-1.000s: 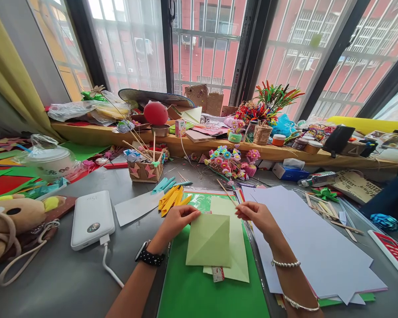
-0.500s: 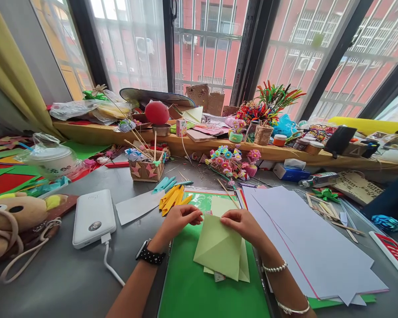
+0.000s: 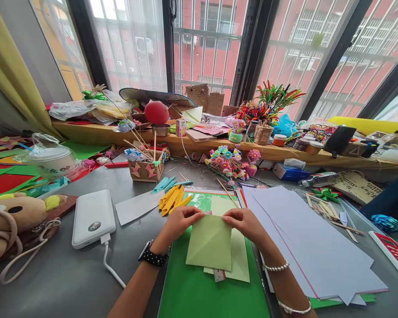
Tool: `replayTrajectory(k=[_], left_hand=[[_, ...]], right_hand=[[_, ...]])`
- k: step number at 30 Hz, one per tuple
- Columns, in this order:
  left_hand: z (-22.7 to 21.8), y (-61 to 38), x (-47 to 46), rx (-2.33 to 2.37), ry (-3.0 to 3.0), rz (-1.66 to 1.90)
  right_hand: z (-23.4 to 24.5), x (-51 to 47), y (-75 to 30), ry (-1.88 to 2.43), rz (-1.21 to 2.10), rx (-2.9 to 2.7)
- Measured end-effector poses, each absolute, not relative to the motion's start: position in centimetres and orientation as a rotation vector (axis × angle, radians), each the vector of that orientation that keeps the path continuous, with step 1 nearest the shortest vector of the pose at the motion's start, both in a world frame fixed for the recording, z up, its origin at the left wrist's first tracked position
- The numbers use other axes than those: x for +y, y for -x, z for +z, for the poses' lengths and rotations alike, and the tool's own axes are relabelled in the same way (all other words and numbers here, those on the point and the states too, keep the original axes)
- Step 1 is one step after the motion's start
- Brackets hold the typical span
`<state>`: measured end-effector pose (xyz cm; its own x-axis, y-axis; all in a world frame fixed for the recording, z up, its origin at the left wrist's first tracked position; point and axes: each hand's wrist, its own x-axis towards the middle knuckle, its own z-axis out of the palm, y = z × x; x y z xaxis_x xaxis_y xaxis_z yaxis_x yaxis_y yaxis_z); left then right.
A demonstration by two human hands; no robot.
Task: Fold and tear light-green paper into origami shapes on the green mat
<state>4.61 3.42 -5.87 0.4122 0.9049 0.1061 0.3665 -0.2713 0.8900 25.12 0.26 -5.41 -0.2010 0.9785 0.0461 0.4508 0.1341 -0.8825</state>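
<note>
A pale green paper square (image 3: 209, 242) with diagonal creases is held up by its far edge. My left hand (image 3: 185, 221) pinches its far left corner between thumb and fingers. At the far right corner, my right hand (image 3: 243, 224) pinches the same square. Beneath it lie more pale green sheets (image 3: 240, 260), partly covered, and a small printed slip (image 3: 219, 275) pokes out at the near side. All of this is above a glossy green folder (image 3: 215, 300) on the grey desk.
Left of the folder are folded yellow paper pieces (image 3: 173, 198), a white strip (image 3: 139, 206) and a white power bank (image 3: 94, 218) with a cable. White sheets (image 3: 311, 238) lie on the right. Behind stand a stick-filled box (image 3: 147, 170) and crocheted flowers (image 3: 228, 161).
My left hand has moved right and now grips the paper's left corner. The pale green square has turned and shifted left, baring more of the sheets and slip below.
</note>
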Motion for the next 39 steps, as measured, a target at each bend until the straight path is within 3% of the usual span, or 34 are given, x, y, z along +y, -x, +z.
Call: replayTrajectory(k=[8,16,21,27,39], left_hand=[[-5.9,-4.2,3.7,1.102,-1.775,0.82],[-5.9,-4.5,3.4,1.001,-1.749,0.758],[-6.0,-4.0,3.8,1.038,-1.467,0.955],[-6.2,-5.3,3.3,0.987,-1.831,0.747],[-6.0,-4.7,3.3,1.092,-1.844,0.788]], right_hand=[[-5.6,0.6,-26.8,1.349,1.023,-1.428],[-5.4,0.0,-23.7,1.339,0.966,-1.845],[-5.5,0.1,-24.7,1.382,0.986,-1.813],[-5.4,-0.1,-23.9,1.338,0.987,-1.85],[-5.9,0.7,-26.4,1.336,1.008,-1.467]])
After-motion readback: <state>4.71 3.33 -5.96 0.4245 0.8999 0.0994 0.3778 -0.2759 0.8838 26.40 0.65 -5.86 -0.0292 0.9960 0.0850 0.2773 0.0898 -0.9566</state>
